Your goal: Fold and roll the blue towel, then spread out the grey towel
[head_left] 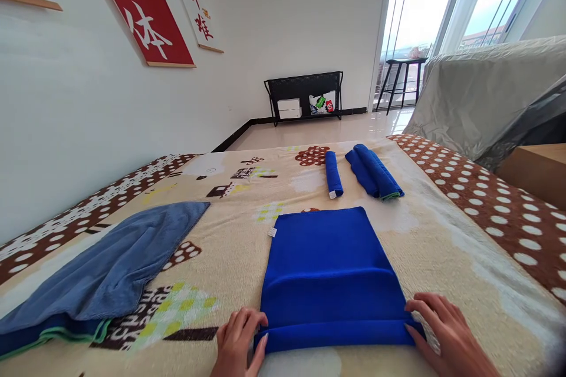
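A bright blue towel (329,259) lies flat in front of me on a patterned blanket (230,259), with its near edge turned over into a thick roll. My left hand (239,341) pinches the roll's left end, fingers curled. My right hand (446,330) grips the roll's right end with bent fingers. Farther back lie a small rolled blue towel (333,175) and a larger rolled blue towel (374,172), side by side.
A pile of grey-blue and dark blue towels (106,271) lies on the blanket at the left. A covered sofa (481,94) and a wooden box (537,171) stand at the right. A black rack (305,97) stands against the far wall.
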Tool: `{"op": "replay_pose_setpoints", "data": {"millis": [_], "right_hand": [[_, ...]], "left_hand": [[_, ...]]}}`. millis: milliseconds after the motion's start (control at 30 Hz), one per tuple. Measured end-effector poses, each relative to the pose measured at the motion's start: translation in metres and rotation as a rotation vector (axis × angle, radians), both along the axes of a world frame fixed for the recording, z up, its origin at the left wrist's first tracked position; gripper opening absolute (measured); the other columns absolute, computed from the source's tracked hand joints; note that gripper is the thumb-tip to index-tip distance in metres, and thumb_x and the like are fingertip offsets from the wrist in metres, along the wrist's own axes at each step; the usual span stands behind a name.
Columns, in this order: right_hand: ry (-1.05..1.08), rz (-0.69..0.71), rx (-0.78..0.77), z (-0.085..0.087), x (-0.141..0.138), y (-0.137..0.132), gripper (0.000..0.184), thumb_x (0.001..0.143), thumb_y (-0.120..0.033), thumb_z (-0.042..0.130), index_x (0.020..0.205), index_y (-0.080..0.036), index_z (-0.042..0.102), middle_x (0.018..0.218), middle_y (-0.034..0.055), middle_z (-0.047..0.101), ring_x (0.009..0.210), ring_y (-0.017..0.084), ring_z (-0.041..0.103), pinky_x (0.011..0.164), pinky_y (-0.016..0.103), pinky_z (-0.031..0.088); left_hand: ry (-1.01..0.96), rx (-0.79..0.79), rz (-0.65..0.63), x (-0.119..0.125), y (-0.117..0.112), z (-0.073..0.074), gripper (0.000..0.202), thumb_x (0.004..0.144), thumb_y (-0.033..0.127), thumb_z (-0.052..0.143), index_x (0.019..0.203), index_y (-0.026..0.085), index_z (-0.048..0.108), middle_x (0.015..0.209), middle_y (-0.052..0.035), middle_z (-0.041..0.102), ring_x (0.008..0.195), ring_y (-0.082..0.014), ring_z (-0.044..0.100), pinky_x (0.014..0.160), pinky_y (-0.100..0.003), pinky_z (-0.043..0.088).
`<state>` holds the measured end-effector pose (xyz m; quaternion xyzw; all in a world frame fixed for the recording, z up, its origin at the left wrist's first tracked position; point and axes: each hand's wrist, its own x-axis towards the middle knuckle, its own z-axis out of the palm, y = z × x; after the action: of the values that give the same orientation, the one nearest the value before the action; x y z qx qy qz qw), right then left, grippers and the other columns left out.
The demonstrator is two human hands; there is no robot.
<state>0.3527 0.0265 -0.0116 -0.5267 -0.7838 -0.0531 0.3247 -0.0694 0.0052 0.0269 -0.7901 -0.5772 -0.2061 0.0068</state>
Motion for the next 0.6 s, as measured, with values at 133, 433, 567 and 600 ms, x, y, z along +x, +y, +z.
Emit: {"op": "replay_pose_setpoints", "data": {"millis": [133, 433, 567, 600], "right_hand": [[-0.001, 0.165, 0.269, 0.008, -0.015, -0.005, 0.043, 0.098, -0.018, 0.029, 0.103, -0.027, 0.071, 0.107, -0.0016, 0.062, 0.106, 0.005, 0.051, 0.107, 0.024, 0.029], [-0.005, 0.142, 0.22, 0.015, -0.013, -0.005, 0.04, 0.097, -0.016, 0.032, 0.104, -0.025, 0.07, 0.105, -0.0034, 0.062, 0.104, 0.004, 0.05, 0.105, 0.022, 0.03], [-0.095, 0.181, 0.155, 0.025, -0.016, -0.001, 0.031, 0.096, -0.02, 0.038, 0.109, -0.021, 0.066, 0.103, -0.0014, 0.06, 0.099, 0.002, 0.049, 0.099, 0.017, 0.032], [-0.137, 0.2, 0.153, 0.032, -0.015, -0.001, 0.028, 0.096, -0.022, 0.04, 0.109, -0.02, 0.065, 0.102, -0.0008, 0.06, 0.098, 0.002, 0.049, 0.097, 0.016, 0.032]], "left_hand": [[0.168, 0.315, -0.266, 0.015, -0.002, -0.001, 0.038, 0.085, 0.002, 0.041, 0.108, 0.022, 0.063, 0.099, -0.0032, 0.069, 0.09, -0.0171, 0.064, 0.084, -0.031, 0.046], [0.203, 0.4, -0.313, 0.005, 0.001, 0.003, 0.039, 0.082, 0.004, 0.044, 0.113, 0.018, 0.063, 0.099, -0.0043, 0.071, 0.09, -0.0177, 0.065, 0.085, -0.031, 0.045], [0.09, 0.361, -0.236, 0.007, 0.002, 0.008, 0.036, 0.081, 0.003, 0.043, 0.106, 0.021, 0.061, 0.094, -0.0013, 0.071, 0.088, -0.0168, 0.065, 0.086, -0.032, 0.042], [0.063, 0.334, -0.221, 0.007, 0.001, 0.011, 0.035, 0.08, 0.003, 0.044, 0.104, 0.022, 0.061, 0.093, -0.0006, 0.07, 0.088, -0.0168, 0.065, 0.086, -0.032, 0.042]]}}
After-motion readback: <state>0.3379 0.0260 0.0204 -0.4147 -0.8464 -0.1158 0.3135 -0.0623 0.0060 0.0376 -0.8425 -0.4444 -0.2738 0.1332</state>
